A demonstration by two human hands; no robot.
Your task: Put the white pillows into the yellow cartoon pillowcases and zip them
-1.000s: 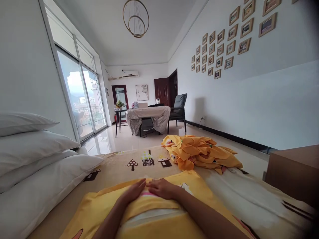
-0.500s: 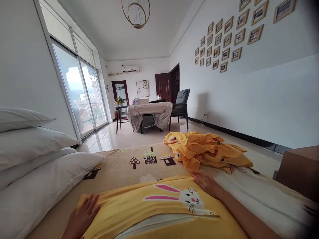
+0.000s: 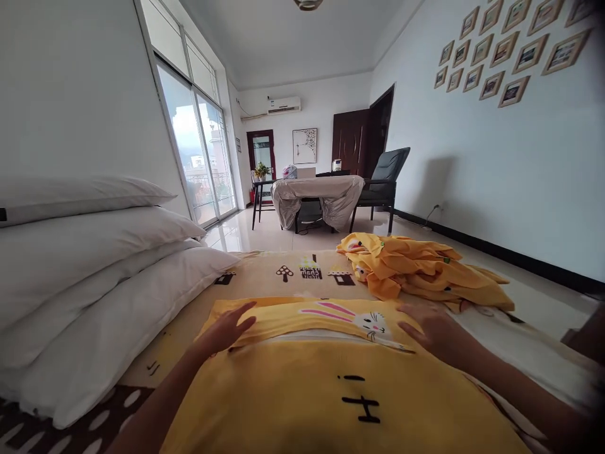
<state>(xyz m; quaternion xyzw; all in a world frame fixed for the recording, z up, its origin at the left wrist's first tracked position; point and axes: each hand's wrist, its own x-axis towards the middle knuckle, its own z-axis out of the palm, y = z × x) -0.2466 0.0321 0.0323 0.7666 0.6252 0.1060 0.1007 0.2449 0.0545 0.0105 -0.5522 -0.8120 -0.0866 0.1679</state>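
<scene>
A yellow pillowcase (image 3: 293, 391) with a rabbit print and the word "Hi" lies in front of me. Through the gap under its rabbit flap (image 3: 274, 325) shows a white strip, apparently the pillow (image 3: 302, 335) inside. At the flap's left end is my left hand (image 3: 229, 329), fingers stretched and thumb apart. My right hand (image 3: 428, 325) is at the right end by the rabbit's face, its fingers also spread. Neither hand grips the cloth; whether the fingertips touch it is hard to tell.
A crumpled heap of orange-yellow cloth (image 3: 416, 268) lies beyond my right hand. Several white pillows (image 3: 108, 290) are stacked on the left. Beneath is a beige patterned blanket (image 3: 265, 287). Farther off stand a covered table (image 3: 321, 188) and a black chair (image 3: 385, 176).
My left hand has moved forward and right from the near left corner to the flap's end. The view has turned left and shows more of the pillowcase, including the "Hi" print.
</scene>
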